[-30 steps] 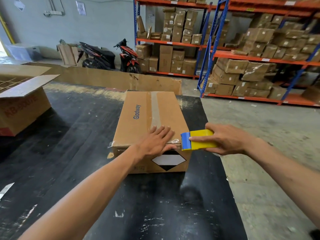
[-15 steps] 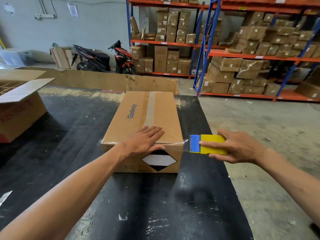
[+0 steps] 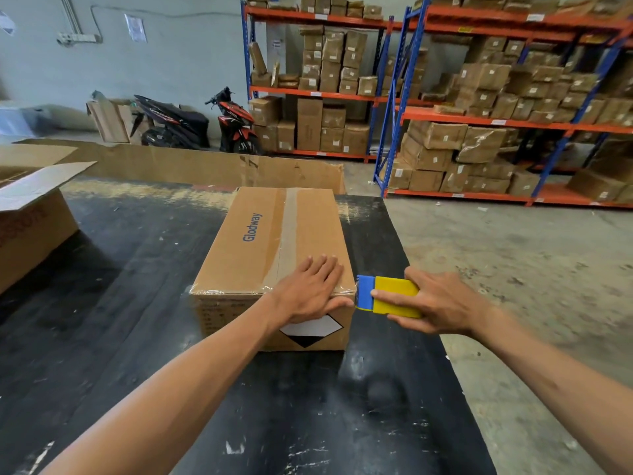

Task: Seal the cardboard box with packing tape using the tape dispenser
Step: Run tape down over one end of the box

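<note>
The Glodway cardboard box [image 3: 274,255] sits on the black worktable [image 3: 137,303], toward its right edge, with its short labelled end facing the person. A strip of clear packing tape [image 3: 287,231] already runs lengthwise down the centre seam, and a second, crosswise band glints along the near top edge, wrapping over both near corners.

The left hand [image 3: 308,293] lies flat and spread on the near right part of the lid, fingers apart, thumb hooked over the front edge. Pressed down like that it probably does two jobs: it pins the box against the sideways pull of the tape and rubs the fresh band onto the cardboard.

The right hand [image 3: 435,303] is clamped around the yellow-and-blue tape dispenser [image 3: 388,297], thumb on top and fingers underneath. The blue cutter end sits right at the box's near right corner (whether it touches cannot be told), held level with the top edge so the tape meets the corner squarely.

Judging by this layout, the crosswise edge seal is near its finish, with the tape ready to be carried down the side or cut.
</note>
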A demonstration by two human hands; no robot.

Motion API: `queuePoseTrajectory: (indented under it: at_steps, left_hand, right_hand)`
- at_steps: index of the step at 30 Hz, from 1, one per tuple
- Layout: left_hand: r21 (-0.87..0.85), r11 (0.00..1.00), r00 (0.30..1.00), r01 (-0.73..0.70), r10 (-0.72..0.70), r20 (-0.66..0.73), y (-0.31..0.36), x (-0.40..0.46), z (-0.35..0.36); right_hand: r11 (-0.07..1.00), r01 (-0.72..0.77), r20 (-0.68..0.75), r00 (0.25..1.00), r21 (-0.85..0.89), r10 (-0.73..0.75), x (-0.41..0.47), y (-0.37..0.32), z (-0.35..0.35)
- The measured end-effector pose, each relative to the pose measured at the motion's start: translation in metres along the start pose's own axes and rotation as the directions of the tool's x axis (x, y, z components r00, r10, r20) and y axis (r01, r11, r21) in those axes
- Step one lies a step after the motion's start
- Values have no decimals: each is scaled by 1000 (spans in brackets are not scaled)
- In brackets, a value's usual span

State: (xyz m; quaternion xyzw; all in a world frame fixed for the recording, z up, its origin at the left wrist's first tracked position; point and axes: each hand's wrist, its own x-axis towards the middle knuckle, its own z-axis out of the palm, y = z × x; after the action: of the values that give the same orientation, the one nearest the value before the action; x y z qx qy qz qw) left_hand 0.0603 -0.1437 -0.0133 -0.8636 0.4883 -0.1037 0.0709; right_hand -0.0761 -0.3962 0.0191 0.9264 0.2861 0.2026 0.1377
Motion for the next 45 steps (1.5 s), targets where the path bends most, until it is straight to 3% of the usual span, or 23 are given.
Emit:
queuePoseTrajectory:
  at_steps: [3, 6, 9, 12, 16, 20, 27, 30, 32, 34, 36, 38, 40, 43, 45]
  left_hand:
    - [58, 998, 1000, -16, 15, 6, -2, 4, -1]
    - [113, 993, 1000, -26, 25, 13, -3, 3, -2]
    - [101, 995, 997, -7, 15, -76, -4, 1, 0]
    - [10, 1000, 984, 14, -12, -176, 18, 4, 4]
    - [-116, 967, 958, 225, -242, -156, 53, 15, 9]
    - [-152, 939, 940, 308, -325, -106, 59, 29, 13]
    - [-251, 934, 943, 254, -297, -149, 52, 33, 29]
    - [-194, 939, 937, 284, -314, -151, 55, 23, 22]
    - [-276, 922, 920, 272, -334, -205, 52, 13, 10]
    - [-419, 833, 821, 362, -497, -279, 38, -1, -2]
    - [-516, 670, 600, 534, -730, -327, 14, -20, -9]
    - [-601, 411, 357, 685, -909, -215, -14, -42, -10]
    - [-631, 137, 186, 763, -982, 12, -36, -62, -8]
    - [-686, -105, 96, 720, -964, 249, -45, -78, 2]
    - [-743, -152, 75, 651, -962, 263, -44, -79, 12]
  right_hand:
    - [998, 23, 18, 1000, -59, -22, 3, 1, -2]
    - [984, 110, 164, 983, -141, -87, -1, -1, 8]
    - [989, 39, 282, 959, -141, 3, -9, -9, 15]
    - [992, -42, 247, 967, -118, 70, 3, -2, 5]
    - [984, -141, 214, 964, -106, 161, 12, 11, -1]
    - [978, -190, 231, 951, -85, 205, 15, 15, 2]
    - [966, -244, 174, 951, -81, 255, 23, 9, -20]
    - [961, -259, 172, 947, -93, 271, 28, 7, -31]
    - [956, -280, 173, 941, -93, 292, 33, 5, -39]
    - [949, -302, 147, 938, -95, 313, 41, 4, -47]
    - [940, -330, 98, 936, -90, 338, 52, 4, -55]
    - [934, -348, 66, 933, -77, 353, 66, 2, -62]
    - [940, -335, 51, 940, -71, 339, 80, -1, -65]
    - [959, -269, 38, 961, -89, 273, 99, -10, -67]
    - [970, -223, 18, 974, -98, 226, 109, -18, -67]
